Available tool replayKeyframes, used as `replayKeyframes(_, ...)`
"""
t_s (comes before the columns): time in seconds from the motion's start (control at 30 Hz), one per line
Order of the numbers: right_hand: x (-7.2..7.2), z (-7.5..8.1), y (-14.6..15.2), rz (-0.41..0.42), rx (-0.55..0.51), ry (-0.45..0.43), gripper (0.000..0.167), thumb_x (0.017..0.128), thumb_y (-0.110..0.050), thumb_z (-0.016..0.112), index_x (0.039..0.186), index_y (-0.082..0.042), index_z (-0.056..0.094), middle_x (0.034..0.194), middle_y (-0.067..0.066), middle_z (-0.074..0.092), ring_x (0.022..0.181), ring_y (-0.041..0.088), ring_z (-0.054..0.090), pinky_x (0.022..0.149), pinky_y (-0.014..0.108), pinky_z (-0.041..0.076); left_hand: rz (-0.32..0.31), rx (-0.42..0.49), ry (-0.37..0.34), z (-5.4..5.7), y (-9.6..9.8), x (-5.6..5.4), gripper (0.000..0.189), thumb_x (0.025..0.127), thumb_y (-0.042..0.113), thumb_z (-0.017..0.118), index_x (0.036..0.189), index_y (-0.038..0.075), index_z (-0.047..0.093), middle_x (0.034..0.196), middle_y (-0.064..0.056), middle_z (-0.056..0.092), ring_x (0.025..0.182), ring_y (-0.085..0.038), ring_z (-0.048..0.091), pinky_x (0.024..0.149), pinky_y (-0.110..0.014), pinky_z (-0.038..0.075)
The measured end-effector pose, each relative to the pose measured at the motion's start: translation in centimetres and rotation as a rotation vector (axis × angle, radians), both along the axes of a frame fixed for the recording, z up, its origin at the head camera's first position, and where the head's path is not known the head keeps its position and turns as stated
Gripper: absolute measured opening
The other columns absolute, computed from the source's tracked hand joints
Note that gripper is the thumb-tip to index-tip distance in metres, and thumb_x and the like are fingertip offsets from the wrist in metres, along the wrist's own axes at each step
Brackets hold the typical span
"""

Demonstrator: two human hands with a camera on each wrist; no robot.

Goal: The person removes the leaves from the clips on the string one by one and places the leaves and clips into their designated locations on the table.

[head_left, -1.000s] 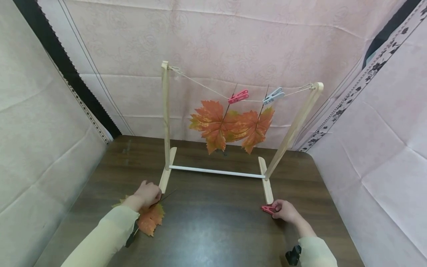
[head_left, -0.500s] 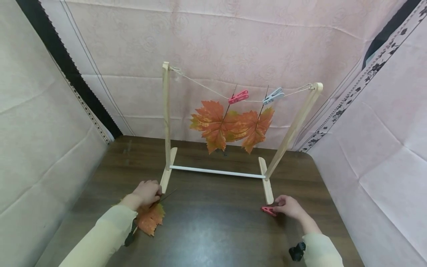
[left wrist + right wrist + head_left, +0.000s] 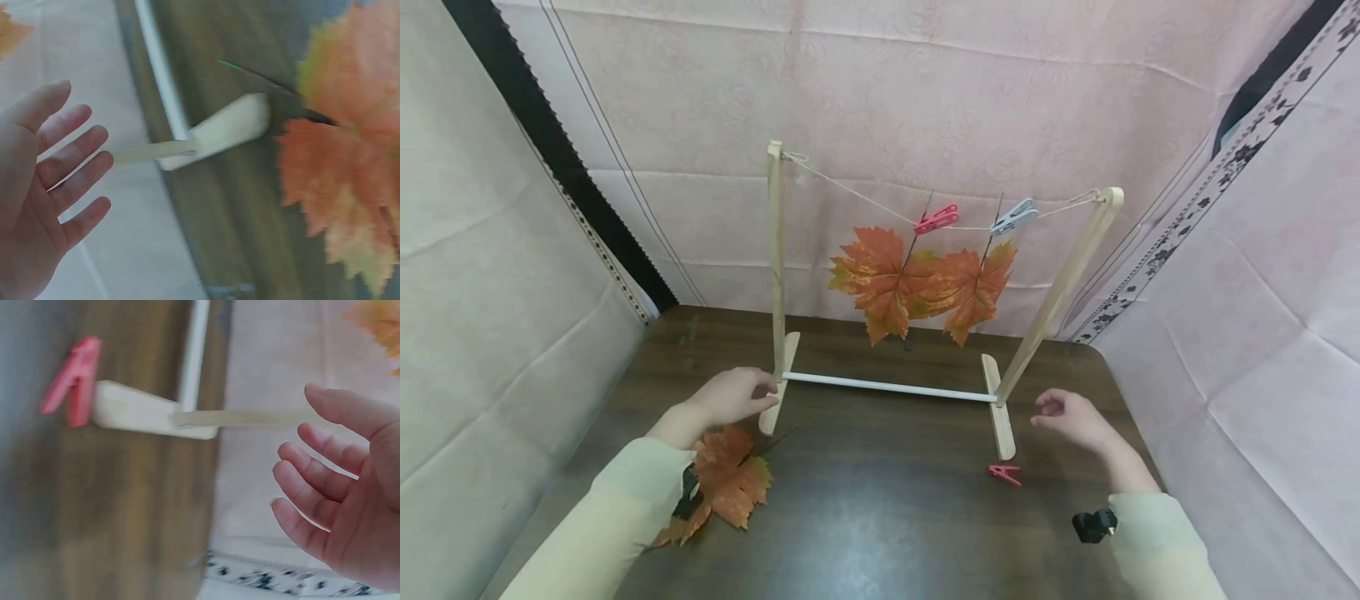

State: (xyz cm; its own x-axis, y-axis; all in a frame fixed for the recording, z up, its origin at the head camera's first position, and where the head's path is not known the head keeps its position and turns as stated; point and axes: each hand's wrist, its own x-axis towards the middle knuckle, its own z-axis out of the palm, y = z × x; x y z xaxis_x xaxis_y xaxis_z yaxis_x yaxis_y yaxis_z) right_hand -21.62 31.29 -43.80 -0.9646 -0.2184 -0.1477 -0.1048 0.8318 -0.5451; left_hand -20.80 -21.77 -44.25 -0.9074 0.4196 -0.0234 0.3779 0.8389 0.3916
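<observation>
My left hand [image 3: 727,398] hovers by the left foot of a wooden stand [image 3: 777,267], fingers loosely bent and holding nothing. Below it on the table lies an orange maple leaf [image 3: 733,479], partly covered by my forearm; its dark stem [image 3: 269,81] shows in the left wrist view. My right hand [image 3: 1075,419] is raised to the right of the stand's right foot [image 3: 1000,429], with bare, relaxed fingers. A red clothespin [image 3: 1003,474] lies on the table in front of that foot. In the right wrist view the clothespin [image 3: 75,381] sits apart from my fingers.
Between the stand's posts runs a string [image 3: 850,190]. From it hang two orange leaves, one [image 3: 883,283] under a pink clothespin [image 3: 936,218], the other [image 3: 976,292] under a light blue clothespin [image 3: 1014,217]. A white rod [image 3: 887,386] joins the feet. Cloth walls [image 3: 850,100] surround the table.
My right hand has let go of the red clothespin and moved up and right. My left hand has left the leaf and risen toward the stand's left post. Leaf and clothespin stay on the table.
</observation>
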Motion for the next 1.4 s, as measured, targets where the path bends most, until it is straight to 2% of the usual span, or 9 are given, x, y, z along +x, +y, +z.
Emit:
replayKeyframes(0.13,-0.8,2.9,-1.0,0.036,-0.002,0.06,0.04,0.082,-0.024,0.07,0.108,0.004,0.057,0.101,0.022,0.064,0.09,0.028,0.062,0.079,0.043,0.051,-0.022,0.036,0.017,2.4,1.3,-0.4,0.023,0.09,0.026,0.062,0.101,0.007,0.068,0.099,-0.007,0.069,0.091,-0.022,0.064,0.08,-0.041,0.051)
replayKeyframes(0.33,-1.9,7.5,-3.2,0.072,-0.017,0.143,0.04,0.083,-0.022,0.069,0.112,0.004,0.057,0.103,0.022,0.064,0.091,0.029,0.062,0.08,0.041,0.05,-0.062,0.081,0.06,5.9,3.3,-1.8,0.02,0.09,0.026,0.061,0.101,0.011,0.069,0.101,-0.004,0.069,0.096,-0.021,0.064,0.083,-0.042,0.05)
replayKeyframes(0.43,-2.3,9.5,-4.6,0.088,-0.037,0.166,0.04,0.085,-0.021,0.068,0.114,0.004,0.056,0.105,0.021,0.064,0.094,0.03,0.061,0.083,0.042,0.049,-0.06,0.091,0.082,7.3,4.0,-2.5,0.021,0.091,0.028,0.06,0.101,0.012,0.069,0.102,-0.004,0.069,0.097,-0.021,0.063,0.084,-0.042,0.049)
replayKeyframes(0.57,-2.5,12.1,-6.5,0.105,-0.053,0.18,0.042,0.086,-0.02,0.067,0.117,0.005,0.054,0.113,0.024,0.06,0.102,0.035,0.058,0.09,0.047,0.046,-0.037,0.137,0.069,9.0,4.7,-3.4,0.024,0.091,0.03,0.06,0.103,0.011,0.068,0.103,-0.005,0.069,0.098,-0.02,0.064,0.086,-0.041,0.049)
replayKeyframes(0.7,-2.4,14.8,-7.8,0.102,-0.068,0.209,0.044,0.086,-0.02,0.066,0.12,0.004,0.053,0.12,0.024,0.056,0.108,0.036,0.053,0.095,0.05,0.042,-0.028,0.173,0.065,10.4,5.2,-4.2,0.025,0.092,0.03,0.059,0.104,0.01,0.067,0.104,-0.005,0.068,0.099,-0.02,0.063,0.088,-0.041,0.048)
replayKeyframes(0.97,-2.8,19.3,-10.1,0.112,-0.116,0.326,0.037,0.086,-0.018,0.066,0.116,0.002,0.056,0.116,0.021,0.058,0.108,0.031,0.051,0.097,0.049,0.038,-0.015,0.249,0.12,12.9,6.3,-5.3,0.026,0.091,0.029,0.059,0.105,0.007,0.066,0.107,-0.009,0.066,0.105,-0.025,0.059,0.092,-0.042,0.044)
replayKeyframes(1.17,-3.0,22.1,-12.0,0.087,-0.139,0.411,0.033,0.085,-0.017,0.067,0.113,-0.001,0.058,0.115,0.017,0.06,0.108,0.026,0.051,0.1,0.046,0.035,-0.012,0.338,0.128,14.3,7.3,-6.3,0.025,0.092,0.026,0.06,0.105,0.006,0.065,0.11,-0.01,0.064,0.109,-0.025,0.056,0.097,-0.043,0.042)
replayKeyframes(1.4,-3.4,24.6,-14.0,0.074,-0.121,0.533,0.039,0.085,-0.021,0.068,0.117,-0.002,0.059,0.121,0.015,0.058,0.12,0.028,0.043,0.105,0.047,0.03,0.015,0.416,0.109,15.8,8.7,-7.3,0.029,0.092,0.029,0.058,0.112,0.008,0.062,0.117,-0.008,0.06,0.113,-0.024,0.053,0.098,-0.043,0.041)
